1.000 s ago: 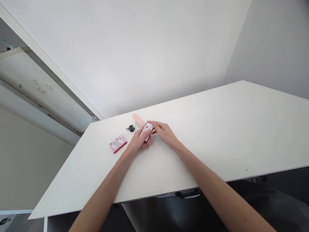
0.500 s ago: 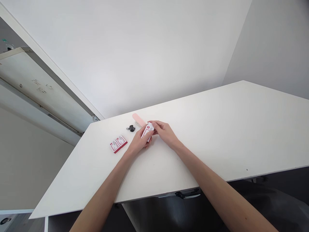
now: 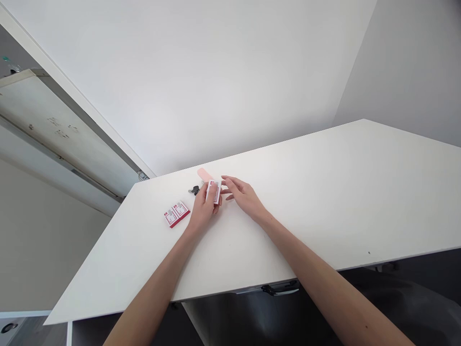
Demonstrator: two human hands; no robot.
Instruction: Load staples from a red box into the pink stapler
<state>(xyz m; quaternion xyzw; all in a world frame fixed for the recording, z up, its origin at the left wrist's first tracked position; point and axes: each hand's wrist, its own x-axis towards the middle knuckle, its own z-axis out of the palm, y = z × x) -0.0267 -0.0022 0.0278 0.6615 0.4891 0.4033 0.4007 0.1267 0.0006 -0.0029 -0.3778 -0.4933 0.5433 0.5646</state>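
In my left hand is a small white box with red edging, its thumb pressed across the front. My right hand is just to the right of that box, fingers spread, holding nothing; whether a fingertip still touches the box edge I cannot tell. Two similar white and red boxes lie side by side on the white table, left of my left wrist. Behind my left hand lie a key with a black head and a pink, round-ended flat strip, which the hand and box partly cover.
The white table meets a pale wall along its back edge. Below the front edge there is a dark handle. A stained white panel stands beyond the left side.
My right hand has let go of the box and its fingers have spread. The left hand has moved slightly left with the box, which now stands more upright in view.
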